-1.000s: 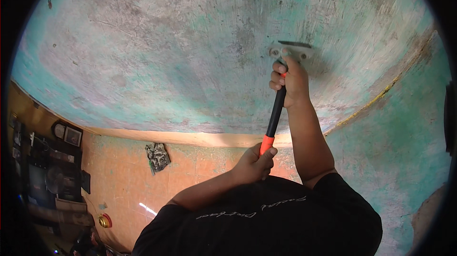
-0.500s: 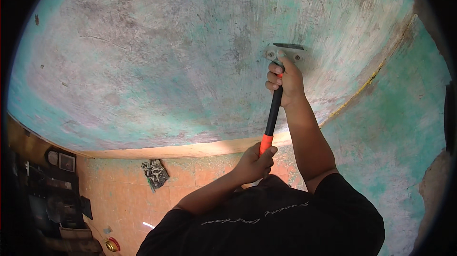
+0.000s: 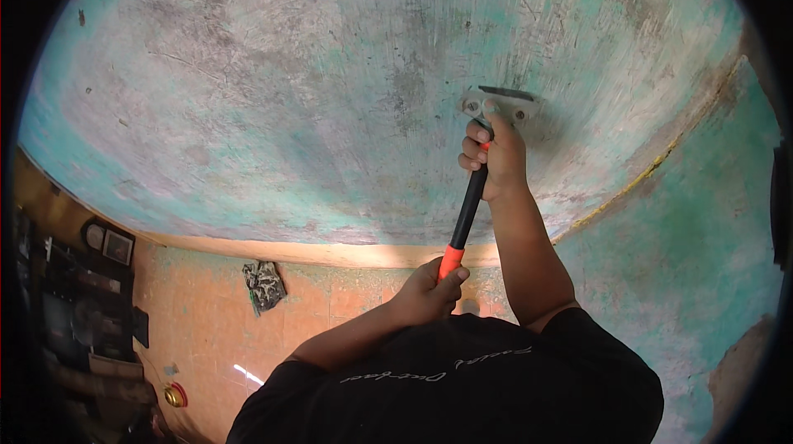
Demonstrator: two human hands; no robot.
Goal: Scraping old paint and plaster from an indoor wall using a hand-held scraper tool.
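Note:
A long-handled scraper with a wide metal head (image 3: 512, 109) and dark blade rests against a mottled turquoise and grey wall (image 3: 314, 72). Its black pole (image 3: 471, 204) has orange sections. My right hand (image 3: 496, 155) wraps round the upper pole just below the head, thumb up against the metal plate. Lower down, my left hand (image 3: 438, 287) grips the orange end of the pole, close to my black shirt. Pale scrape streaks and a shadow show around the blade.
An adjoining wall (image 3: 661, 262) on the right meets this one at a yellow-edged seam. On the flaked orange tile floor (image 3: 206, 303) lie a crumpled dark patterned bundle (image 3: 264, 287) and a gold object (image 3: 173, 394). Dark furniture with frames (image 3: 91, 303) stands at the left.
The scraper head and my right hand have moved a little down the wall. My left hand has shifted slightly down and left, still gripping the pole.

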